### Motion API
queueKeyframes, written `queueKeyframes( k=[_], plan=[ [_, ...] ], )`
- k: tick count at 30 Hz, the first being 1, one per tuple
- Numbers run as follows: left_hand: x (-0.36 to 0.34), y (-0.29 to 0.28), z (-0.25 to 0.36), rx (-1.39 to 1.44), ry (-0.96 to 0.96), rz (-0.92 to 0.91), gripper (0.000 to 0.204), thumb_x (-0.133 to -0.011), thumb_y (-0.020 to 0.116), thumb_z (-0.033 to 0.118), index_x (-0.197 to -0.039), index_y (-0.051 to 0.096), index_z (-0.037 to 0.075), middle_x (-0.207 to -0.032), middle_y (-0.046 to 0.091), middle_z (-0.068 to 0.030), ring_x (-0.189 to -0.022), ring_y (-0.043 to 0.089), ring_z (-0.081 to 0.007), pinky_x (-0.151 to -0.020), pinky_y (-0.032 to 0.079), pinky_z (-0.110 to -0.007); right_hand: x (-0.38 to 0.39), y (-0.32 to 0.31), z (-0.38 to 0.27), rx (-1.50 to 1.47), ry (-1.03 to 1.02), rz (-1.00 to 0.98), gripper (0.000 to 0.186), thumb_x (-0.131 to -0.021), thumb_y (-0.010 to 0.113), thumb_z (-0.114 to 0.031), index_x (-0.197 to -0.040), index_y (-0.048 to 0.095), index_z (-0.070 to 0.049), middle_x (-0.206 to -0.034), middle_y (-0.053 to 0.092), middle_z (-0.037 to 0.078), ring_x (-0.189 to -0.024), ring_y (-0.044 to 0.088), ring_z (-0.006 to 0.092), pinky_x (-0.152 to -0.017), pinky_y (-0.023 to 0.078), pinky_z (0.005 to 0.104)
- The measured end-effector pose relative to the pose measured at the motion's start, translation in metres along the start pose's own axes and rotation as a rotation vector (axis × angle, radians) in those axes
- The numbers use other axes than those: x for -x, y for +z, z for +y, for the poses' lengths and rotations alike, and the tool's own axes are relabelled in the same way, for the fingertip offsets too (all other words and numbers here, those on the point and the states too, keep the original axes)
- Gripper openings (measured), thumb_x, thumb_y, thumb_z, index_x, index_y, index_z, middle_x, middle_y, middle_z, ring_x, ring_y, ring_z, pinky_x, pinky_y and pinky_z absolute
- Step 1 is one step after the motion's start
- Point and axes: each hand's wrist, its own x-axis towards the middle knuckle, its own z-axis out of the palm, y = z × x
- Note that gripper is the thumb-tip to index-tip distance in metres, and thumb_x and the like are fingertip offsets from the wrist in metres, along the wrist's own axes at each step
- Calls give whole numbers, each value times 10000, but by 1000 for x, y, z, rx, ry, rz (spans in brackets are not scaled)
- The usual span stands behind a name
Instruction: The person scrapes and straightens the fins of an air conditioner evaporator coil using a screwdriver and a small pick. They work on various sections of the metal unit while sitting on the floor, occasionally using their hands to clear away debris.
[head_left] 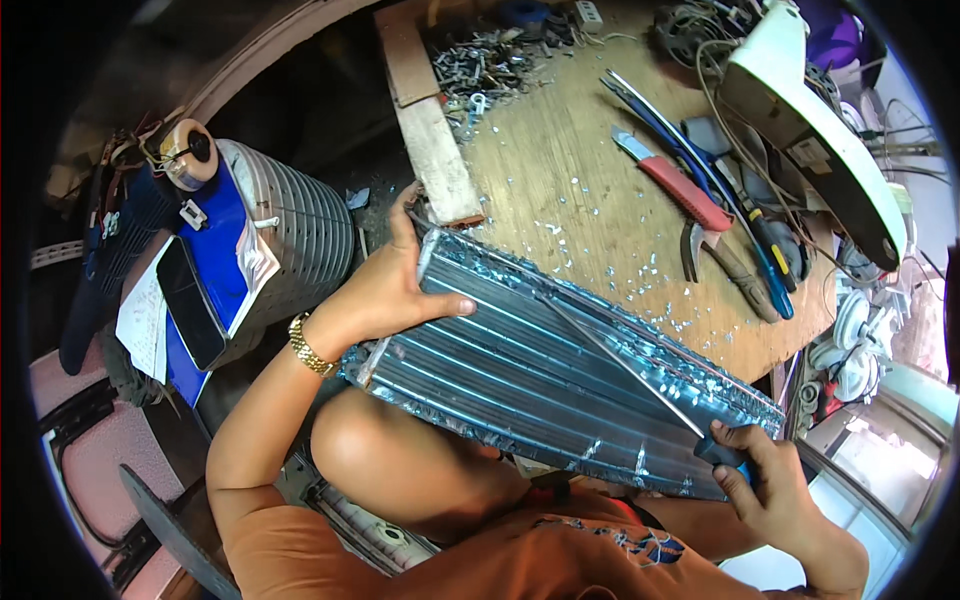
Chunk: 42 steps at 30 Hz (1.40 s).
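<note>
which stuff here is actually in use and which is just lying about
In use:
left hand holding down the finned metal coil
right hand gripping a long screwdriver laid across the coil

Lying about:
red-handled knife
blue-handled pliers
metal scraps
phone
tape roll

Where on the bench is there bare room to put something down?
The wooden bench is bare, bar metal chips, between the plank and the red-handled cutter, above the finned coil. The screw pile crowds the top; tools crowd the right.
</note>
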Motion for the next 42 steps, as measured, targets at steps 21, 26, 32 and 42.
queueKeyframes(
  k=[21,26,32,42],
  plan=[
    [2,-9,5,101,-103,-20,1429,-793,940,410,-1606,-152,-24,-1578,429,-299,-1485,434,-360,-1249,299,-390,-7,2,10,-76,-36,-17,328,-963,684,-22,-1279,608,22,-1262,727,228,-1032,738,426,-839,578,411],
    [-3,-3,7,31,-75,-42,1428,-807,927,412,-1595,-185,-15,-1544,481,-297,-1447,496,-367,-1220,354,-395,-12,-5,-11,-75,14,-58,336,-959,689,-8,-1278,588,22,-1224,739,221,-993,742,423,-787,580,412],
    [-5,-5,-2,250,-17,-20,1371,-814,935,291,-1607,-146,5,-1558,465,-265,-1458,465,-329,-1245,301,-375,-25,-17,-3,-168,73,-75,361,-954,673,-28,-1301,603,42,-1297,706,184,-1184,685,260,-1021,495,373],
    [-2,-12,-4,119,-59,-5,1389,-800,941,365,-1618,-118,-6,-1601,393,-299,-1524,367,-354,-1264,261,-401,33,-14,43,-131,-46,44,316,-941,678,-21,-1247,631,43,-1288,731,211,-1051,761,360,-866,564,388]
  ],
)
